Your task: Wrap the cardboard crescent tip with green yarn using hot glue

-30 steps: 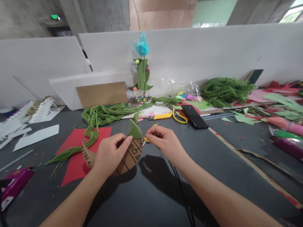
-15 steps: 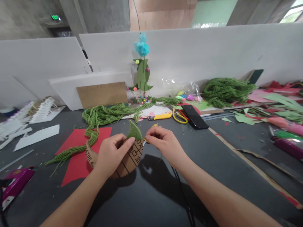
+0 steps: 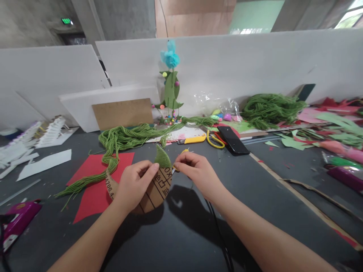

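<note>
My left hand (image 3: 134, 185) is closed on a crescent-shaped cardboard cutout (image 3: 150, 198) with printed black characters and lines, thumb on its face. The cutout's upper tip is covered in green yarn (image 3: 162, 158) laid in close rows. Just right of this tip, my right hand (image 3: 195, 172) is pinched, thumb against fingertips. It seems to hold a thin yarn strand, whose faint end hangs below the fingers; most of it is hidden. Behind the right fingertips lies a yellow-handled tool (image 3: 185, 151), partly covered by the hand.
Red sheets (image 3: 92, 202) and a green yarn bundle (image 3: 124, 138) lie at left. Beyond my hands are a yellow cutter (image 3: 194, 139), yellow-handled scissors (image 3: 215, 139) and a phone (image 3: 232, 140). A blue-flowered craft (image 3: 171, 87) stands at the back. Purple glue guns (image 3: 24, 215) lie at the sides.
The cutout has turned slightly and shifted a little right, and my left thumb sits slightly lower on the green tip. My right hand stays almost in place, still pinched.
</note>
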Available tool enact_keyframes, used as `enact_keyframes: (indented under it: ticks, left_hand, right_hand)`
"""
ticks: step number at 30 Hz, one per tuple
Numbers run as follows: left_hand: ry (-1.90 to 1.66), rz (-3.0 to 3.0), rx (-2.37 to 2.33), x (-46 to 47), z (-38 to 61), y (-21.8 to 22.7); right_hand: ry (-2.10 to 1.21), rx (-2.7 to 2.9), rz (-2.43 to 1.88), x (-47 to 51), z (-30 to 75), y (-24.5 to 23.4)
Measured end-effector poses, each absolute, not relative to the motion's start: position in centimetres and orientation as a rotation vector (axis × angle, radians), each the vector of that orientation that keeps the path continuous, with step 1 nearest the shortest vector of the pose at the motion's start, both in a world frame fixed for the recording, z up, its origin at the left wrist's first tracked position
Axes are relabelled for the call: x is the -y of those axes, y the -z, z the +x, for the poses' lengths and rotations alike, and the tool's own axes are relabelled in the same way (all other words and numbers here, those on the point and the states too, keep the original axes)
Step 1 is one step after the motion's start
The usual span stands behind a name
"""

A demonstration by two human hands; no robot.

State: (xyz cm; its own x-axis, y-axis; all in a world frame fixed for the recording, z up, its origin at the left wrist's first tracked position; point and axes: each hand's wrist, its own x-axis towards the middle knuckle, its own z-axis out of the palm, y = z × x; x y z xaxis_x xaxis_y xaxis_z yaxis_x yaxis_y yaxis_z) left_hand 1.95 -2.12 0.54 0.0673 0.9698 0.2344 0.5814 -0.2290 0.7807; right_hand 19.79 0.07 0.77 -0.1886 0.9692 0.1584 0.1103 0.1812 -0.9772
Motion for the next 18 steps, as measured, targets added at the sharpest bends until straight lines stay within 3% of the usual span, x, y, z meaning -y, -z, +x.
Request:
enact_keyframes:
  ticks: [6,10,18]
  left_hand:
    - [-1.189,1.316,-1.156,2.3,2.6,0.1]
    - [-1.107,1.012,-0.925,3.5,3.8,-0.4]
    - [-0.996,0.959,-0.726,4.6,4.3,0.4]
  right_hand:
    - [-1.69,1.229,-0.878,0.8,19.6,-1.6]
    - [-1.96,1.066,-0.713,1.9,19.1,-2.2]
    - [-1.824,1.182,-0.683,3.3,18.3,-3.3]
